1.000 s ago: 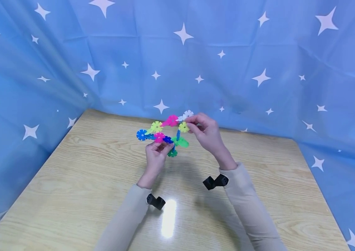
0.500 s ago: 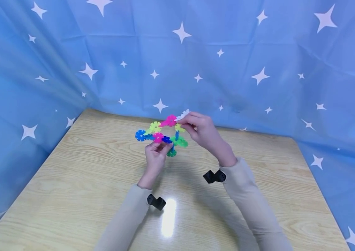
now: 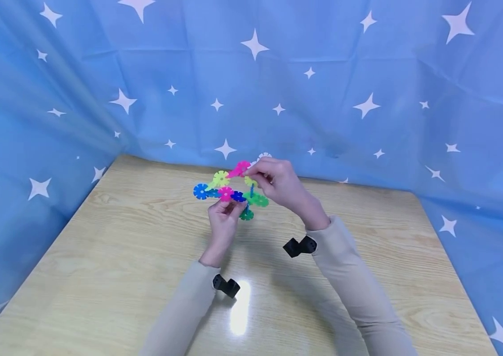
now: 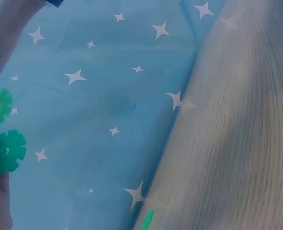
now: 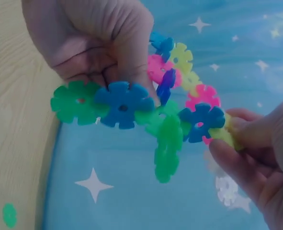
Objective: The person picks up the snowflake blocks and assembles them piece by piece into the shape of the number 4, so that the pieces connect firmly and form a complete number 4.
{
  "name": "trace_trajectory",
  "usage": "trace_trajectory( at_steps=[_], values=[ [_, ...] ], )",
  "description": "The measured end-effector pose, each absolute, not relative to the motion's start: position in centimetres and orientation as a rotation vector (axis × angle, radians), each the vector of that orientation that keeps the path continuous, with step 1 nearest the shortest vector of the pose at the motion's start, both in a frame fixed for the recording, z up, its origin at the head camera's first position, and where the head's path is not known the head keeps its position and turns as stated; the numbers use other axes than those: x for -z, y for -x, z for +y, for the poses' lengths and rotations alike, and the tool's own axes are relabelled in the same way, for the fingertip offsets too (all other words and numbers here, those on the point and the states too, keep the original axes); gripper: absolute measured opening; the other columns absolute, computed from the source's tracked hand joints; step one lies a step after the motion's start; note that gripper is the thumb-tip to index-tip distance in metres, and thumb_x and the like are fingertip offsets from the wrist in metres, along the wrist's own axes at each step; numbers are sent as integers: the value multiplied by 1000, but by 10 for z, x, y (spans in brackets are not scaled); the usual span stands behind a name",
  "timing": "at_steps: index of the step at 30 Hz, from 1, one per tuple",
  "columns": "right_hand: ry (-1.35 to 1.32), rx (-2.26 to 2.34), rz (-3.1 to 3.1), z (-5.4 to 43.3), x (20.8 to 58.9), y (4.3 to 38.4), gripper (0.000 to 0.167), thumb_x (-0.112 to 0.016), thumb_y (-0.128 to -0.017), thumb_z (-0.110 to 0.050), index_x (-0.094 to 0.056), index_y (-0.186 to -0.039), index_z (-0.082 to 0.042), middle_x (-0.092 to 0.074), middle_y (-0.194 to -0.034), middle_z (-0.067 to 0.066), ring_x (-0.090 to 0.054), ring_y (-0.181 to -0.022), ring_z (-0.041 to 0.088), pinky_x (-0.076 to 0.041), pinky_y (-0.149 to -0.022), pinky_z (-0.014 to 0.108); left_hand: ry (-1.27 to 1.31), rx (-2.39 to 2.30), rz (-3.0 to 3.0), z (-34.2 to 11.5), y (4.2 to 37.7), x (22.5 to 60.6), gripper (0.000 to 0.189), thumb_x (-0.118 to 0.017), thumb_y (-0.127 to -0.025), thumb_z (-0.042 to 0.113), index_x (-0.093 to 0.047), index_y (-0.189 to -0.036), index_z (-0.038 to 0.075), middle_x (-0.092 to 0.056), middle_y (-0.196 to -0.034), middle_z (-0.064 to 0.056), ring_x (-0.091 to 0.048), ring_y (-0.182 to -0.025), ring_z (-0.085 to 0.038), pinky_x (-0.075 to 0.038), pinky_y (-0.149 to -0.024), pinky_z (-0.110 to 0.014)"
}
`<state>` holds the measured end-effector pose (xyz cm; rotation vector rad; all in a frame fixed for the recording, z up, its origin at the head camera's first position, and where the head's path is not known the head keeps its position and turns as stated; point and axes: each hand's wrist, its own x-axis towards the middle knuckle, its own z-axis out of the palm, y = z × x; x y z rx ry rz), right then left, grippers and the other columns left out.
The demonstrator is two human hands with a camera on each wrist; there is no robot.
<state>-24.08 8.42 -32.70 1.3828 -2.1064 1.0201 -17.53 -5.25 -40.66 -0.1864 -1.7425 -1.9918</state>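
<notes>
Both hands hold a ring of colourful interlocking snowflake discs (image 3: 226,194) above the table. My left hand (image 3: 222,220) grips its near side, by the dark blue disc (image 3: 238,197) and green discs (image 5: 76,102). With thumb and fingers, my right hand (image 3: 280,184) pinches the yellow disc (image 5: 227,137), which is joined to a blue disc (image 5: 201,123). White discs (image 5: 226,190) hang behind the right fingers, next to the pink disc (image 3: 243,168) on the far side. The right fingertips partly cover the yellow and white discs in the head view.
Beneath the hands is a wooden table (image 3: 122,257) with a bright light reflection. A blue curtain (image 3: 331,109) with white stars stands behind and beside it. A small green oval (image 5: 9,215) shows against the tabletop. Black wrist cameras (image 3: 300,246) sit on both sleeves.
My right hand has moved left, bringing the yellow disc closer to the pink and white discs and covering more of them. My left hand keeps its grip, nearly still.
</notes>
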Motion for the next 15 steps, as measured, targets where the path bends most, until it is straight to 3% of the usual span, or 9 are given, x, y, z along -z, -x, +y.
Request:
trace_trajectory(
  at_steps=[9, 15],
  values=[
    [-1217, -1173, -2030, 91, 329, 241, 14, -64, -82, 10, -70, -94, 5, -66, -81, 13, -55, -63, 16, -50, -55, 18, 209, 2013, -1692, -52, 186, 406, 5, -63, -80, -14, -62, -76, -17, -61, -67, 6, -45, -52, -3, -37, -48, -13],
    [-918, -1496, -2082, 105, 366, 251, 15, -61, -86, 7, -67, -99, 10, -65, -81, 18, -59, -66, 20, -53, -55, 23, 139, 2079, -1602, -56, 199, 425, 14, -64, -80, -13, -69, -75, -2, -62, -67, 10, -49, -54, -5, -39, -49, -13]
  ],
)
